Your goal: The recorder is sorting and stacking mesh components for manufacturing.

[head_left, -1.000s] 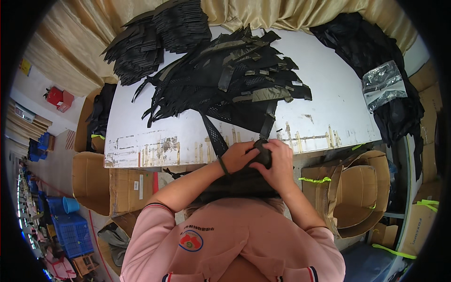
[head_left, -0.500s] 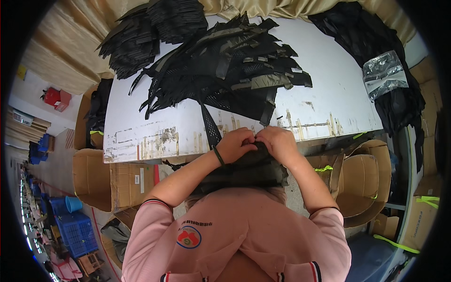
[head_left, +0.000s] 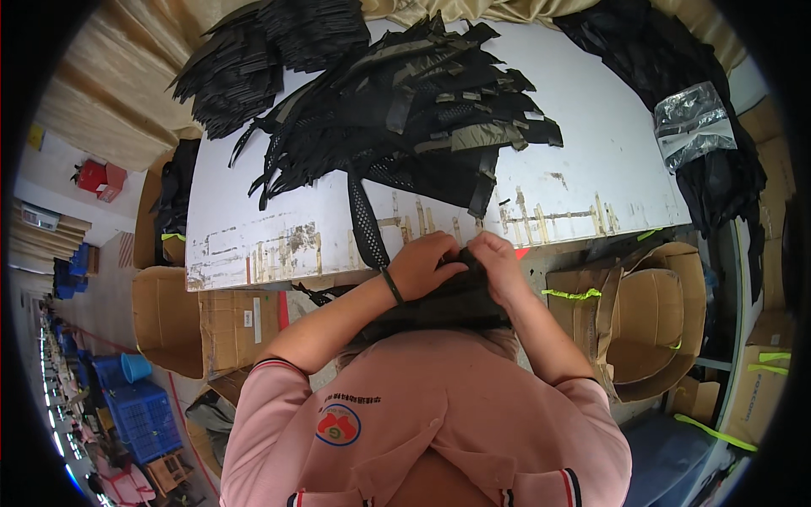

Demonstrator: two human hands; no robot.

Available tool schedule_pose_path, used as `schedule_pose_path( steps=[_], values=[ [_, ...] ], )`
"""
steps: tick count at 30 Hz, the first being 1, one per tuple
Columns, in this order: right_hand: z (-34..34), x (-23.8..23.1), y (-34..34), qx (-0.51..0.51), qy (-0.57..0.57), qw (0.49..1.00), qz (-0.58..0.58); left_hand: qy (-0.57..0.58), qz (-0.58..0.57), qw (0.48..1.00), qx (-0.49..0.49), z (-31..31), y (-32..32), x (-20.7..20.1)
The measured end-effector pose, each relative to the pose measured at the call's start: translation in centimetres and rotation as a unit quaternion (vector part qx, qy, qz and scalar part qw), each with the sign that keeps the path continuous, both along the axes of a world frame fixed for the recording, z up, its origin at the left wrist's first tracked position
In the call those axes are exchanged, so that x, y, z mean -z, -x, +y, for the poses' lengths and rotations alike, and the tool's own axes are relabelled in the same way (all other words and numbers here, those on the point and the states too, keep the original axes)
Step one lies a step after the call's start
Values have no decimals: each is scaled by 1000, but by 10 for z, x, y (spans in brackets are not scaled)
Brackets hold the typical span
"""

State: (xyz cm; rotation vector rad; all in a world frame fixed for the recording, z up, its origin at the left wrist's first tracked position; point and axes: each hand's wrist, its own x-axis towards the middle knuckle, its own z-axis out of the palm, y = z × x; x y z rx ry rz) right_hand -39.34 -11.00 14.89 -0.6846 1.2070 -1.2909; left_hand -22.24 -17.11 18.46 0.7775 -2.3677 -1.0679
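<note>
My left hand (head_left: 422, 265) and my right hand (head_left: 498, 265) are close together at the table's near edge, fingers closed. Both pinch the upper edge of a black fabric piece (head_left: 448, 309) that hangs down over my lap. The exact spot between my fingertips is mostly hidden. Just beyond them, on the white table (head_left: 608, 156), lies a spread pile of black mesh and fabric pieces (head_left: 372, 110) with olive-grey strips. One mesh strap (head_left: 367, 221) from that pile runs down to my left wrist, which wears a dark band (head_left: 393, 286).
Stacks of black pieces (head_left: 228, 76) lie at the table's far left. Black fabric (head_left: 642, 51) drapes over the right side, with a clear plastic bag (head_left: 694, 127) on it. Open cardboard boxes stand below the table at left (head_left: 169, 321) and right (head_left: 650, 329).
My right hand's fingertips have shifted slightly right, away from my left hand, and the gap between the hands is wider. The black fabric in my lap has changed shape a little.
</note>
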Motion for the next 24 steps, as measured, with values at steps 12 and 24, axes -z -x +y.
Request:
schedule_pose_path(
  steps=[12, 24],
  values=[
    [19, -13, 20, -254, 23, 934, -250, -337, 168, 926, 10, -13, -7, -14],
    [22, -15, 11, -131, 24, 988, 81, -352, 175, 919, 14, -13, -8, -22]
  ],
)
